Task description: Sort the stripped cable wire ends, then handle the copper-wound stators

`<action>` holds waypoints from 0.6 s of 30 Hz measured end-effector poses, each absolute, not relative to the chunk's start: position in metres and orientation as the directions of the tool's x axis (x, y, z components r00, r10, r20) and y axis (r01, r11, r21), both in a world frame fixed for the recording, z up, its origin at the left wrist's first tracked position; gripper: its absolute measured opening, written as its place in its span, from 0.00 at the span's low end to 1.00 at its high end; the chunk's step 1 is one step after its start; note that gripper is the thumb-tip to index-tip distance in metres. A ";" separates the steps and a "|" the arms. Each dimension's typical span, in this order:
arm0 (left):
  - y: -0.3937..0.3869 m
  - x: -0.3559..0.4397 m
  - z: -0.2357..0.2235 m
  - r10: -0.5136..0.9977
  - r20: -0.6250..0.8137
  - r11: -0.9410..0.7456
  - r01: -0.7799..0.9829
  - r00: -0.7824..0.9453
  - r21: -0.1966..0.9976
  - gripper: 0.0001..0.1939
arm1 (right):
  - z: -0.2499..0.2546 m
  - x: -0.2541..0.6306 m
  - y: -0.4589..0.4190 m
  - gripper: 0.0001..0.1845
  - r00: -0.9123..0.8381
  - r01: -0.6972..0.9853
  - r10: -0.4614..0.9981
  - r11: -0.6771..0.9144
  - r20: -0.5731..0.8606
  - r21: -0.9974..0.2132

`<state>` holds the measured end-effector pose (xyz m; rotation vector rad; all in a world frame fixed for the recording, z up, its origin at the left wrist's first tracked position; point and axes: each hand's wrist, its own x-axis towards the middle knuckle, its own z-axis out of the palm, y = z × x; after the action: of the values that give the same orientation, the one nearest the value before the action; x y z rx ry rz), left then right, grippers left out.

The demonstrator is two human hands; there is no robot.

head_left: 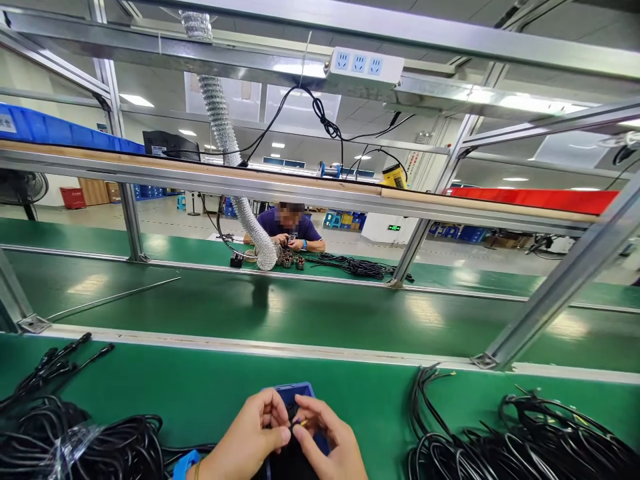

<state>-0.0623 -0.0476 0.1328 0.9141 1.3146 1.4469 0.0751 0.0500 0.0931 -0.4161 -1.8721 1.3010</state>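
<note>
At the bottom centre my left hand (253, 437) and my right hand (325, 443) meet in a pinch over a small blue tray (295, 395). Between the fingertips is the thin end of a black cable (299, 423) with a yellowish tip. Both hands have their fingers pressed together on it. A blue band (186, 463) shows at my left wrist. The tray's contents are mostly hidden by my hands.
Bundles of black cable lie on the green bench at left (75, 437) and right (525, 440). A green conveyor belt (325, 313) runs behind, framed by metal posts (560, 293). Across it a seated person (290, 230) works beside a silver duct hose (225, 147). A power strip (363, 65) hangs overhead.
</note>
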 end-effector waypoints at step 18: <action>-0.132 -0.066 0.129 0.946 -0.266 0.226 0.964 -0.183 0.139 0.32 | 0.074 0.087 0.086 0.21 -0.505 0.428 0.847 0.416 0.169 -0.802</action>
<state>-0.0664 -0.1324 0.1287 1.7865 2.2098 -0.0852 0.0871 0.0855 0.0743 -1.0766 -2.1049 0.9583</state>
